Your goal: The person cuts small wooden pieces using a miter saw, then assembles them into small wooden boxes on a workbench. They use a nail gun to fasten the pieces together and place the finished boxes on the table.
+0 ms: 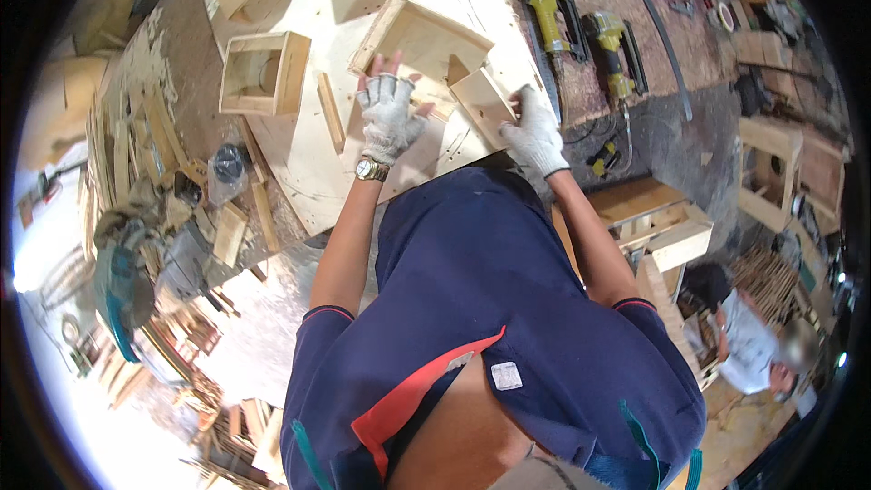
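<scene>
My left hand, in a pale fingerless-tipped work glove, is open with its fingers spread over the near left part of an open wooden box frame. My right hand, gloved too, is closed at the right edge of a small wooden board. That board stands tilted against the near right corner of the frame. A narrow wood strip lies to the left of my left hand. Both the frame and the strip rest on a pale plywood sheet.
A small open wooden box sits left of the frame. Two nail guns, one yellow-green and one beside it, lie at the right. A circular-bladed power saw stands lower left. Another person is at the far right.
</scene>
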{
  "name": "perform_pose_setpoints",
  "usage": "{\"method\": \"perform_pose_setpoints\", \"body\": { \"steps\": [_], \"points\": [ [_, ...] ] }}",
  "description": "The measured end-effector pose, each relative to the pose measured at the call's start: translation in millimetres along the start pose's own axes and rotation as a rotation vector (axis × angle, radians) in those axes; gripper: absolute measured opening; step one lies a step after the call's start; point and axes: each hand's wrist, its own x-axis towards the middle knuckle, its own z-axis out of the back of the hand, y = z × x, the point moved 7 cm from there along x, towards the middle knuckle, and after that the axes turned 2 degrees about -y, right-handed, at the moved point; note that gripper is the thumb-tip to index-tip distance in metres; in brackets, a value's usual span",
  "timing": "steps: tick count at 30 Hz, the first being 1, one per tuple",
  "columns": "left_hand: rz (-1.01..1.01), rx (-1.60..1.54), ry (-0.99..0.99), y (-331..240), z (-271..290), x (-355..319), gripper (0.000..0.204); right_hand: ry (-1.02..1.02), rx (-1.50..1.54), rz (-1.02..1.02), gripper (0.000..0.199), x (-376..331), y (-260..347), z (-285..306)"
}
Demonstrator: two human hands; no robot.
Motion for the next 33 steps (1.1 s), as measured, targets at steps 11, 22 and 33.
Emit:
{"method": "perform_pose_setpoints", "body": {
  "steps": [11, 22, 33],
  "points": [
    [0.038, 0.097, -0.04, -13, -3, 16, 0.016, -0.121, -0.505, 0.259, 0.04, 29, 27, -22],
    [0.039, 0.042, -0.061, -11, -1, 17, 0.013, -0.047, -0.565, 0.268, 0.054, 26, 22, -47],
    [-0.007, 0.01, -0.097, -9, 0, 14, 0.014, -0.008, -0.387, 0.372, 0.033, 38, 23, -40]
  ]
}}
